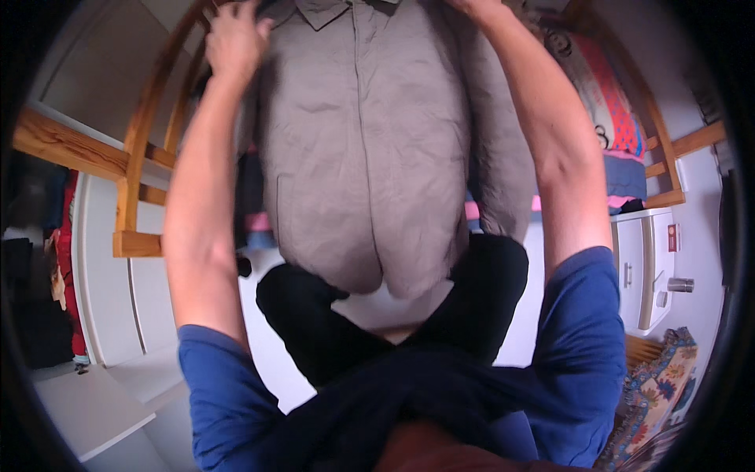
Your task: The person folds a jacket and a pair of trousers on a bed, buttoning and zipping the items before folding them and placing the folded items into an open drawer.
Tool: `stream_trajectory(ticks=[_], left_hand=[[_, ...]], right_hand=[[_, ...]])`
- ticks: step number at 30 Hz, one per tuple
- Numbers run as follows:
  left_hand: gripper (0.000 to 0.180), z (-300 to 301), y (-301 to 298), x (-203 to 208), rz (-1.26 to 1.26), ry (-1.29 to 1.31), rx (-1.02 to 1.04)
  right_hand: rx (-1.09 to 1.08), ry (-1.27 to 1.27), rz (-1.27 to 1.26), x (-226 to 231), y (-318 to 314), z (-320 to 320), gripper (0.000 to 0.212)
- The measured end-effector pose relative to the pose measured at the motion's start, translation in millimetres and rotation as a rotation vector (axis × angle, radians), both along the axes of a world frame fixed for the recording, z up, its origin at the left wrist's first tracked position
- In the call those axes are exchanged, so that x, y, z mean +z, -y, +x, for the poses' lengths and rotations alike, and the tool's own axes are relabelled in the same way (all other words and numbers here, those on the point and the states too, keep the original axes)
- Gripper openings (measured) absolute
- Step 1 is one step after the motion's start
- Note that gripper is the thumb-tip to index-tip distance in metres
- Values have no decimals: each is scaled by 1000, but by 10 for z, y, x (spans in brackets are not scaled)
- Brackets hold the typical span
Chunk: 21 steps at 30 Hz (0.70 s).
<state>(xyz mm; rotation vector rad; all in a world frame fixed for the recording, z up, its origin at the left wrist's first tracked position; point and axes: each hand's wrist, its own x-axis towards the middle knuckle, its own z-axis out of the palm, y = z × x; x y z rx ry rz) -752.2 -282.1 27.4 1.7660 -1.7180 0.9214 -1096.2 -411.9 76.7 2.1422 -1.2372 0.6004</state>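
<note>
The grey-brown jacket (362, 141) hangs front-on between the forearms (206, 181), its hem between the black-trousered knees (491, 271). The left hand (234, 39) looks loosely spread by one shoulder, its grip unclear; the right hand (477, 5), cut off at the view's top, cannot be judged. Level shoulders and even outward tension should best straighten the front.

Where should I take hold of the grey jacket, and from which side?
Probably near both shoulders, coming from either side of the collar. The grey jacket is spread front-on, collar at the top and hem lowest, so paired grips should support it evenly. The left hand is beside one shoulder; the right hand is partly cut off above.
</note>
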Motion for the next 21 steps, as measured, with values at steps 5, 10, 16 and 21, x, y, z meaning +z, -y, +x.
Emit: stream_trajectory(ticks=[5,10,16,21], left_hand=[[54,-975,-966,-2187,424,-367,-305],[70,-1589,-1488,-2413,721,-319,-285],[81,-1644,-1688,-2598,768,-270,-492],[79,-1875,-1584,-2642,966,-212,-323]], right_hand=[[126,287,320,-2365,-451,-599,49],[-294,362,552,-2872,-1377,-1782,67],[-511,367,1117,-2916,-1761,-2801,123],[-807,767,1151,-3446,-1915,-3300,109]])
